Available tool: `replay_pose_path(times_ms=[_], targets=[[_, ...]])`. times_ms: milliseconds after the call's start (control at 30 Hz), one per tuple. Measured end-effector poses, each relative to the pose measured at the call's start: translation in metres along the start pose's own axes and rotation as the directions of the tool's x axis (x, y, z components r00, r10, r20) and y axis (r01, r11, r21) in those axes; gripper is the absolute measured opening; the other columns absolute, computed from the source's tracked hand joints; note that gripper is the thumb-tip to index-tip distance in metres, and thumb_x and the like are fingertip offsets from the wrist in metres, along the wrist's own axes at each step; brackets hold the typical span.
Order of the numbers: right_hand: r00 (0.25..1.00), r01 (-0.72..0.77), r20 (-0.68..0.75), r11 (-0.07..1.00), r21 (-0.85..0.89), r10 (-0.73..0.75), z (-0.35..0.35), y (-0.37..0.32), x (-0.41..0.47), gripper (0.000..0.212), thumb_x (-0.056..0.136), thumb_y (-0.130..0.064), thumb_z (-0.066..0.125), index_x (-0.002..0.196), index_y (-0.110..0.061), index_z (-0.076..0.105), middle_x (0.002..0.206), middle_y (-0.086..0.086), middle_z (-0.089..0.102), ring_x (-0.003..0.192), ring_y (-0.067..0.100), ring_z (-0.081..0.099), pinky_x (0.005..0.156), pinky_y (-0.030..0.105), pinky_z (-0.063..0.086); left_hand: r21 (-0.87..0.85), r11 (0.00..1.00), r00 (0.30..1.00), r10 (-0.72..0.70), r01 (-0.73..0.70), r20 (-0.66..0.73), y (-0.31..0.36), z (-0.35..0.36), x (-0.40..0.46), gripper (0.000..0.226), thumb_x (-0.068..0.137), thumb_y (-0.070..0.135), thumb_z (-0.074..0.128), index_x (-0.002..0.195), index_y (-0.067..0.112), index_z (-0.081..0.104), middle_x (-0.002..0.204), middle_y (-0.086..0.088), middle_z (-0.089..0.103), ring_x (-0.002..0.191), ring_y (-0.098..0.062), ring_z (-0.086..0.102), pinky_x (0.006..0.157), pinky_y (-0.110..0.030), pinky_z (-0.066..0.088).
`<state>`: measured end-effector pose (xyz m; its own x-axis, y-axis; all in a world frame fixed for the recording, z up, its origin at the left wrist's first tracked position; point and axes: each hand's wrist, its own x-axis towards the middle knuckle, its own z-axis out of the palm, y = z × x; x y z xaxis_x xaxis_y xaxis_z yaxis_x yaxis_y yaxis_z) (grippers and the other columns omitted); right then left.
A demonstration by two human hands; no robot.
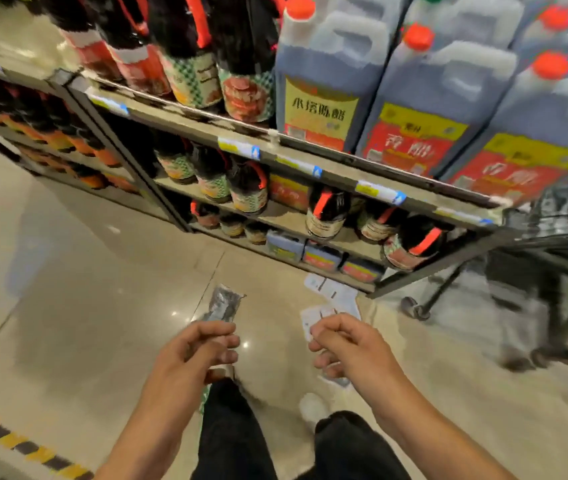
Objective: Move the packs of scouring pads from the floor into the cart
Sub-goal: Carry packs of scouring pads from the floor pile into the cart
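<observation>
Near the grey metal store shelf (310,157), the black wire cart (552,258) stands at its right end. Two flat white packs (332,294) lie on the floor below it. Your left hand (189,358) pinches a dark grey clear-wrapped scouring pad pack (223,306); your right hand (351,344) curls over another white pack.
</observation>
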<state>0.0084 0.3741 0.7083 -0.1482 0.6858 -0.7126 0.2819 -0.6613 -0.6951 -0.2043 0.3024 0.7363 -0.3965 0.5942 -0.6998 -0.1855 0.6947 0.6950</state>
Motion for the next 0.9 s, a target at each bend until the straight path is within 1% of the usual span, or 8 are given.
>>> replay_pose_path(times_ms=[100, 200, 300, 400, 667, 733, 833, 900], targets=[[0.990, -0.050, -0.124, 0.995, 0.084, 0.061, 0.030, 0.006, 0.018, 0.027, 0.097, -0.017, 0.067, 0.078, -0.033, 0.077, 0.087, -0.001, 0.078, 0.074, 0.014, 0.071, 0.073, 0.032, 0.050, 0.087, 0.996, 0.990, -0.008, -0.005, 0.142, 0.006, -0.001, 0.056, 0.019, 0.099, 0.000, 0.059, 0.099, 0.011, 0.075, 0.093, -0.009, 0.080, 0.077, -0.016, 0.071, 0.072, -0.032, 0.050], [0.971, -0.066, -0.214, 0.981, 0.180, 0.105, 0.057, 0.014, 0.046, 0.023, 0.096, -0.012, 0.067, 0.080, -0.024, 0.078, 0.086, 0.002, 0.079, 0.073, 0.018, 0.071, 0.071, 0.033, 0.050, 0.160, 0.987, 0.958, -0.023, -0.024, 0.285, 0.004, 0.016, 0.105, 0.017, 0.100, 0.006, 0.061, 0.097, 0.016, 0.075, 0.089, 0.001, 0.079, 0.080, -0.014, 0.072, 0.078, -0.032, 0.052], [0.951, -0.081, -0.273, 0.967, 0.241, 0.148, 0.072, 0.030, 0.076, 0.017, 0.097, -0.014, 0.066, 0.087, -0.022, 0.077, 0.087, 0.001, 0.079, 0.077, 0.022, 0.074, 0.074, 0.034, 0.053, 0.233, 0.970, 0.932, -0.016, -0.074, 0.362, -0.007, 0.033, 0.152, 0.020, 0.101, 0.006, 0.059, 0.097, 0.019, 0.074, 0.087, 0.007, 0.079, 0.076, -0.007, 0.072, 0.077, -0.029, 0.050], [0.939, -0.103, -0.286, 0.949, 0.299, 0.192, 0.077, 0.056, 0.114, 0.013, 0.097, -0.015, 0.066, 0.092, -0.021, 0.077, 0.089, 0.000, 0.079, 0.079, 0.021, 0.075, 0.074, 0.034, 0.054, 0.332, 0.937, 0.908, -0.044, -0.107, 0.416, -0.033, 0.048, 0.198, 0.021, 0.102, 0.007, 0.057, 0.099, 0.021, 0.074, 0.089, 0.009, 0.079, 0.080, -0.007, 0.073, 0.081, -0.030, 0.053], [0.908, -0.131, -0.297, 0.875, 0.467, 0.295, 0.040, 0.179, 0.242, 0.012, 0.095, -0.012, 0.067, 0.090, -0.019, 0.075, 0.084, 0.000, 0.078, 0.070, 0.014, 0.070, 0.066, 0.028, 0.050, 0.523, 0.815, 0.847, -0.078, -0.250, 0.526, -0.161, 0.136, 0.340, 0.019, 0.101, 0.003, 0.059, 0.100, 0.016, 0.072, 0.090, 0.000, 0.079, 0.089, -0.025, 0.073, 0.075, -0.031, 0.049], [0.890, -0.118, -0.307, 0.820, 0.560, 0.338, 0.027, 0.222, 0.275, 0.010, 0.095, -0.011, 0.067, 0.091, -0.016, 0.073, 0.083, 0.003, 0.075, 0.069, 0.018, 0.067, 0.062, 0.028, 0.048, 0.553, 0.782, 0.816, -0.102, -0.288, 0.569, -0.207, 0.176, 0.378, 0.017, 0.100, 0.005, 0.060, 0.100, 0.018, 0.072, 0.092, -0.003, 0.078, 0.091, -0.026, 0.073, 0.075, -0.029, 0.049], [0.856, -0.091, -0.300, 0.694, 0.714, 0.421, 0.012, 0.294, 0.326, 0.011, 0.097, -0.015, 0.064, 0.102, -0.015, 0.073, 0.088, 0.002, 0.075, 0.075, 0.019, 0.070, 0.068, 0.030, 0.052, 0.606, 0.734, 0.785, -0.165, -0.306, 0.597, -0.286, 0.237, 0.425, 0.014, 0.098, 0.010, 0.063, 0.100, 0.022, 0.070, 0.098, -0.010, 0.077, 0.088, -0.027, 0.071, 0.073, -0.030, 0.048], [0.830, -0.061, -0.315, 0.637, 0.768, 0.460, -0.002, 0.340, 0.357, 0.015, 0.096, -0.017, 0.062, 0.106, -0.015, 0.074, 0.087, 0.000, 0.075, 0.077, 0.018, 0.070, 0.071, 0.031, 0.052, 0.615, 0.701, 0.768, -0.152, -0.360, 0.622, -0.335, 0.275, 0.460, 0.015, 0.098, 0.011, 0.065, 0.102, 0.025, 0.068, 0.096, -0.010, 0.075, 0.086, -0.028, 0.069, 0.072, -0.031, 0.049]])
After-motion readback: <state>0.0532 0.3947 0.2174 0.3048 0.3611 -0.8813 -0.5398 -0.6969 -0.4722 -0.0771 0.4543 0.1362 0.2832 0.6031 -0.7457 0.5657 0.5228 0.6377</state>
